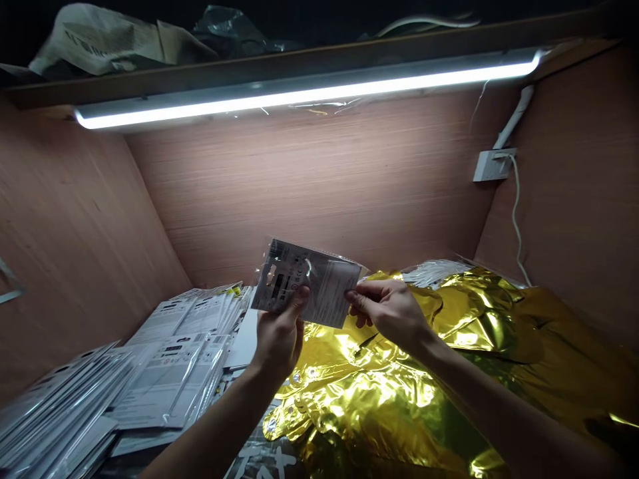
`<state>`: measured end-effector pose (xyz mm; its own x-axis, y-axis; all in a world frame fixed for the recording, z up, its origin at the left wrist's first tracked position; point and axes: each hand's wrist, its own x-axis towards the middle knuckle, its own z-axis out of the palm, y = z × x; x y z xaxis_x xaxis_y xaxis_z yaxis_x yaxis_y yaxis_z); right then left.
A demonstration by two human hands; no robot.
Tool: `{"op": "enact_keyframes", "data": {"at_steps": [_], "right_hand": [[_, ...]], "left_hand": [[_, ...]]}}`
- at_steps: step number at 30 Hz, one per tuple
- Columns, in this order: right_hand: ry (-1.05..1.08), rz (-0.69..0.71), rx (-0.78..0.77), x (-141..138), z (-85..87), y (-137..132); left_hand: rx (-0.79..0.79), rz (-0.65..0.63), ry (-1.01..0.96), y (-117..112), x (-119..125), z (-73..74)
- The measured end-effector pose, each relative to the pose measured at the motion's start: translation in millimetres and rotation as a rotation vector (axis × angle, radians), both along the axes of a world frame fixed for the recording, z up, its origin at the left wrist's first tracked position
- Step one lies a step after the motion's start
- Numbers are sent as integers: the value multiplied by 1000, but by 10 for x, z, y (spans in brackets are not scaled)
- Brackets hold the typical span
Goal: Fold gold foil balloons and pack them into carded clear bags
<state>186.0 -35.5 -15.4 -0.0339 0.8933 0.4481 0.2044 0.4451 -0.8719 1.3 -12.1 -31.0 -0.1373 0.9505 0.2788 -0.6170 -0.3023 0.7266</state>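
A printed card in a clear plastic sleeve is held up in front of me, its text side facing me and slightly tilted. My left hand grips its lower left part, thumb across the front. At the lower right edge my right hand pinches the packet between thumb and fingers. Below and behind the hands lies a heap of shiny gold foil balloons. To the left, similar sleeved cards lie in overlapping stacks.
Wooden panels close in the work space at the back and both sides. A lit tube lamp runs under the shelf above. At right, a white socket box has a cable hanging down. Bags lie on the shelf.
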Motion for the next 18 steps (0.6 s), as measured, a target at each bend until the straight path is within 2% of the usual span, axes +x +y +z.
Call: {"op": "enact_keyframes", "data": {"at_steps": [5, 8, 14, 18], "right_hand": [[-65, -36, -14, 64, 96, -36], [-37, -53, 16, -12, 69, -78], [53, 9, -8, -99, -13, -85], [3, 9, 2, -31, 2, -43]], "left_hand": [[70, 14, 10, 35, -53, 46], [27, 20, -11, -2, 13, 5], [56, 44, -24, -53, 97, -86], [43, 17, 7, -17, 32, -47]]}}
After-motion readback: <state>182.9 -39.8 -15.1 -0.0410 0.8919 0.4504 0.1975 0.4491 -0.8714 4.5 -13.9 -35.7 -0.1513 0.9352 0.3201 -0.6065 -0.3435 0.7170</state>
